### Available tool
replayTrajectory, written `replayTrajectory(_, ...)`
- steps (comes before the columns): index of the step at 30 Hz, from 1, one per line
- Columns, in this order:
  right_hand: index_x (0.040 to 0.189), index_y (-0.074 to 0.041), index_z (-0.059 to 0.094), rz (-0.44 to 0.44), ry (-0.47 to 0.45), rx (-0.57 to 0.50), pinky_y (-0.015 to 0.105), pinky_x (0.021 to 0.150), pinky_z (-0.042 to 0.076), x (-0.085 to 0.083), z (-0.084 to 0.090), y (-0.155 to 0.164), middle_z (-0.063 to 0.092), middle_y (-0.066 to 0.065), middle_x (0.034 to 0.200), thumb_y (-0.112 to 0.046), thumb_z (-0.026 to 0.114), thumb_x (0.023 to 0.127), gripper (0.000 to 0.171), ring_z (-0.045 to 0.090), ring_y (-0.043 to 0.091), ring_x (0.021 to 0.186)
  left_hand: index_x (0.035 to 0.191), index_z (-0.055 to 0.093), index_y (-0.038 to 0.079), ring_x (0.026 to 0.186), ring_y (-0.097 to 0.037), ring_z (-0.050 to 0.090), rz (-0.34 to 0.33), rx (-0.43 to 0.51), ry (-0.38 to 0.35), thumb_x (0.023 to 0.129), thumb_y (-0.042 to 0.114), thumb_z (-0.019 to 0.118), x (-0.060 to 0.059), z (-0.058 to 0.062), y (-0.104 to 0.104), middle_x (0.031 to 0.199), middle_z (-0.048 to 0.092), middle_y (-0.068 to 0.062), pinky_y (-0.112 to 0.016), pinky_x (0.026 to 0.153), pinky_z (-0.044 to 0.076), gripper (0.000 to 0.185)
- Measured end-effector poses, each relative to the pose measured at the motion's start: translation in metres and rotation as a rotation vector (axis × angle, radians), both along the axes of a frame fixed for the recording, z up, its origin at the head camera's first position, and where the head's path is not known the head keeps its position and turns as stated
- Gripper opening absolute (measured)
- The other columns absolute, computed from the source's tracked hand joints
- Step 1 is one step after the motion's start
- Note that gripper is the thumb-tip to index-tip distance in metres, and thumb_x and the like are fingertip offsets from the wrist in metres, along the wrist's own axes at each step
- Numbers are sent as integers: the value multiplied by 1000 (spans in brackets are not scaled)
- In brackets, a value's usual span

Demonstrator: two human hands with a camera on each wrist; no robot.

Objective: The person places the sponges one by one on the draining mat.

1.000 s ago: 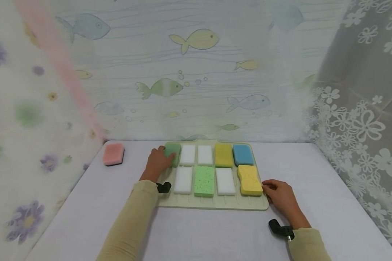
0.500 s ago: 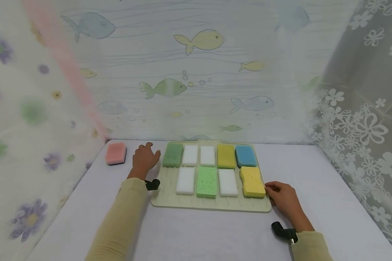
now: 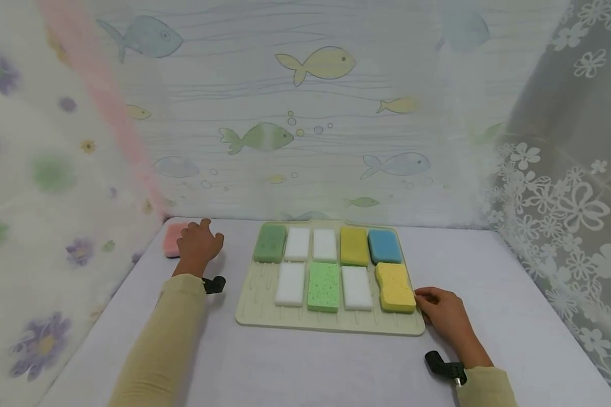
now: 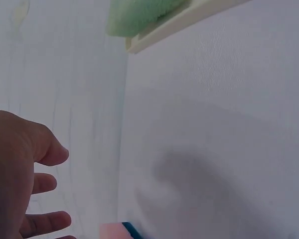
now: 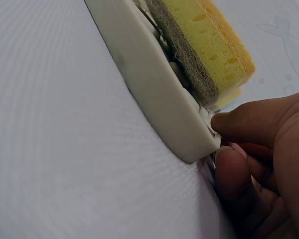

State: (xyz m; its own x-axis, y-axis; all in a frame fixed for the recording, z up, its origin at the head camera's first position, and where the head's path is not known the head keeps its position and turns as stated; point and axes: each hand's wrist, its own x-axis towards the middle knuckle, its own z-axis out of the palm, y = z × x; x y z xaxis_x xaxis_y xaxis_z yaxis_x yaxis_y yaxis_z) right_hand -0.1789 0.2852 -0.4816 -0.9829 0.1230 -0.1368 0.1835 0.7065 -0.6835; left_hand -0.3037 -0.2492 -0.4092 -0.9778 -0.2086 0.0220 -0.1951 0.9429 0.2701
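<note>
My left hand (image 3: 199, 244) hovers beside a pink sponge (image 3: 171, 242) with a dark underside, at the table's far left, partly covering it in the head view. In the left wrist view its fingers are spread and hold nothing; a corner of the pink sponge (image 4: 113, 231) shows below, apart from them. My right hand (image 3: 440, 311) pinches the right edge of a cream ridged tray (image 3: 331, 325), thumb on top and a finger at the underside. Close to that thumb lies a yellow sponge (image 5: 214, 45) with a grey scouring layer, on the tray.
Sponges stand in two rows on the tray: dark green (image 3: 270, 243), white (image 3: 297, 244), mustard (image 3: 353, 246), blue (image 3: 384, 246) and speckled light green (image 3: 323, 287) among them. The front row's left end shows bare ridges. A fish-patterned curtain (image 3: 310, 169) hangs behind the white table (image 3: 305, 367).
My left hand has let go of the dark green sponge at the tray's back left corner and moved left to the pink sponge. My right hand keeps its place at the tray edge.
</note>
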Motion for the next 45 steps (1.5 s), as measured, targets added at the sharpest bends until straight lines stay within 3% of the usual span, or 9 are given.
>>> replayTrajectory(6, 122, -5, 65, 13, 55, 33, 26, 67, 50, -1, -2, 2, 70, 11, 106, -36, 59, 96, 41, 65, 16, 89, 148, 28, -2, 124, -57, 32, 27, 4, -55, 95, 32, 38, -2, 6, -15, 138, 32, -40, -68, 97, 32, 63)
replayTrajectory(14, 121, -5, 65, 13, 61, 50, 28, 71, 50, -1, -3, 2, 71, 9, 104, -37, 61, 95, 42, 65, 19, 93, 146, 25, -5, 125, -63, 24, 45, 34, -119, 95, 32, 38, -12, -3, -41, 139, 23, -44, -71, 95, 27, 64)
replayTrajectory(22, 120, -5, 66, 10, 65, 41, 27, 71, 50, -1, -2, 1, 71, 9, 103, -35, 61, 95, 40, 65, 19, 92, 121, 38, -5, 114, -63, 28, 56, 77, -128, 92, 29, 39, -13, -9, -52, 131, 27, -43, -70, 89, 25, 44)
replayTrajectory(31, 120, -4, 66, 5, 57, 37, 28, 72, 51, 0, -1, 1, 71, 9, 104, -34, 62, 94, 40, 66, 20, 94, 140, 30, -4, 113, -65, 29, 66, 86, -132, 91, 26, 38, -15, -20, -59, 132, 26, -44, -73, 90, 25, 58)
replayTrajectory(37, 120, -4, 66, 1, 48, 26, 27, 71, 51, 0, 0, 0, 71, 10, 104, -34, 62, 94, 40, 66, 20, 94, 140, 28, -5, 114, -65, 29, 50, 109, -151, 90, 23, 34, -14, -20, -62, 133, 24, -45, -72, 91, 27, 57)
replayTrajectory(45, 121, -5, 65, -1, 45, 29, 24, 67, 50, -1, -1, 1, 71, 10, 105, -35, 61, 95, 40, 65, 18, 91, 137, 33, -6, 110, -64, 32, 32, 100, -123, 89, 20, 35, -12, -19, -61, 130, 26, -45, -70, 87, 31, 54)
